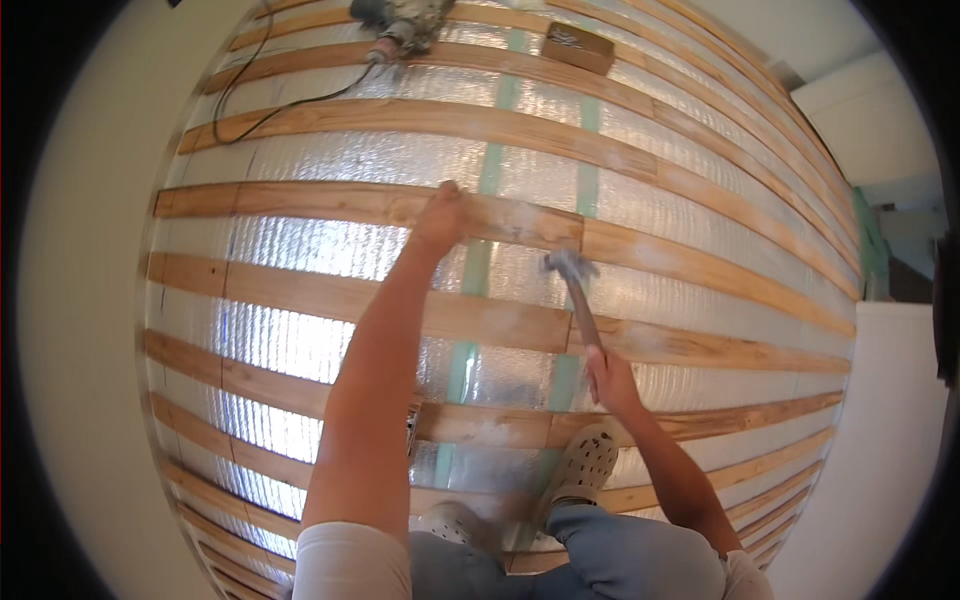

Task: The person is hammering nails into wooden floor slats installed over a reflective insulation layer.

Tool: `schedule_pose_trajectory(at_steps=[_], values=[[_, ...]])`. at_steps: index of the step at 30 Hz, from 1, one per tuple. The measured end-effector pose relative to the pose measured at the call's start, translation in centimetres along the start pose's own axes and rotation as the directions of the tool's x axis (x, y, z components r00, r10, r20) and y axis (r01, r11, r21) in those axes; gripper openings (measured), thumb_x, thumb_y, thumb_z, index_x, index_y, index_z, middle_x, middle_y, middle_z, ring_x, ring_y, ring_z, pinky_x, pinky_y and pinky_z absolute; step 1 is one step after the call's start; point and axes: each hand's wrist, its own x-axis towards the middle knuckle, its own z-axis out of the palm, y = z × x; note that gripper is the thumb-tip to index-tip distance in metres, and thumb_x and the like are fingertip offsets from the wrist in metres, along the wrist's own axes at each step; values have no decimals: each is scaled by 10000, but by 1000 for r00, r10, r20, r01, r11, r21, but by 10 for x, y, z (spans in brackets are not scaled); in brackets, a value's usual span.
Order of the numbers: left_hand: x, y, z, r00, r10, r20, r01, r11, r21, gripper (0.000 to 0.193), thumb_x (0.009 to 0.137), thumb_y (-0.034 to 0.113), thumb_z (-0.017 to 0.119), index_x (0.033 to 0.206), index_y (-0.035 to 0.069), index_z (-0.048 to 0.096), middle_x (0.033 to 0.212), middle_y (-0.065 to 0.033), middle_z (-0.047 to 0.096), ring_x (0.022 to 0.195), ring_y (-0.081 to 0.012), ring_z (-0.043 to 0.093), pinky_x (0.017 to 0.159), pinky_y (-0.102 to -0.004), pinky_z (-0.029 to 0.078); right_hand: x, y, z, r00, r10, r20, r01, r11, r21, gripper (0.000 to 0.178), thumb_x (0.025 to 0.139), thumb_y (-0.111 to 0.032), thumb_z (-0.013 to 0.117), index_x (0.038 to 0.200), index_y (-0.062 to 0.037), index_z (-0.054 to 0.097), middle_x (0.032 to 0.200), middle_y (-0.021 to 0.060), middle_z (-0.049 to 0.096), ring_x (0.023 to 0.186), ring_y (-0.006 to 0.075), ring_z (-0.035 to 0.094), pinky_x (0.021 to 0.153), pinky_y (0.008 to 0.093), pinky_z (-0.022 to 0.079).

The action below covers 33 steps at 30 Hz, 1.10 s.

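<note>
With fingers closed around it, my left hand grips a pale wooden batten; whether something small is also between the fingertips cannot be seen. My right hand holds a hammer by its handle. The hammer's slightly blurred grey head is above the silver foil underlay, near a joint where two batten ends meet. That joint lies to the right of my left hand. Beside my left forearm, a small item is mostly hidden.
Parallel battens cross the foil, with green tape strips running between them. A corded power tool lies at the far left, a brown cardboard box farther right. My clogs are on the battens. White walls border the floor.
</note>
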Motion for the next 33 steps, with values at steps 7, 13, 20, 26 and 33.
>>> schedule_pose_trajectory(at_steps=[7,13,20,26,33], values=[[-3,-16,-15,980,189,62,-188,779,599,694,671,12,773,1301,19,483,1356,-186,397,1222,-353,444,1031,-371,433,-27,53,-8,983,81,-162,-103,986,-132,538,965,-448,446,839,56,583,676,245,599,666,379,637,613,443,481],[-5,-17,-21,965,236,114,-242,639,730,784,609,60,818,1310,23,468,1338,-186,407,1206,-356,458,998,-380,452,-8,48,7,942,-202,-267,130,956,-264,555,983,-486,414,796,21,537,570,63,501,451,163,516,418,295,417],[13,-7,1,865,482,136,-444,612,654,437,712,131,741,1093,-15,586,1122,-227,541,1078,-386,512,953,-447,426,-6,22,-13,991,48,-122,-58,995,-83,522,988,-449,408,836,27,561,592,119,522,577,238,584,596,409,496],[-6,-46,-37,880,450,153,-420,585,694,518,653,90,764,1111,-46,564,1127,-256,548,1099,-435,480,1004,-453,385,11,16,12,999,13,-51,-18,994,-105,672,953,-583,354,961,33,623,799,257,644,824,420,629,774,444,487],[19,-65,-40,934,328,142,-352,776,524,714,672,21,735,1313,-34,426,1305,-252,430,1208,-412,431,1036,-427,372,-12,16,-7,991,75,-110,-85,992,-90,713,915,-644,393,901,34,614,811,237,656,794,364,652,722,455,495]])
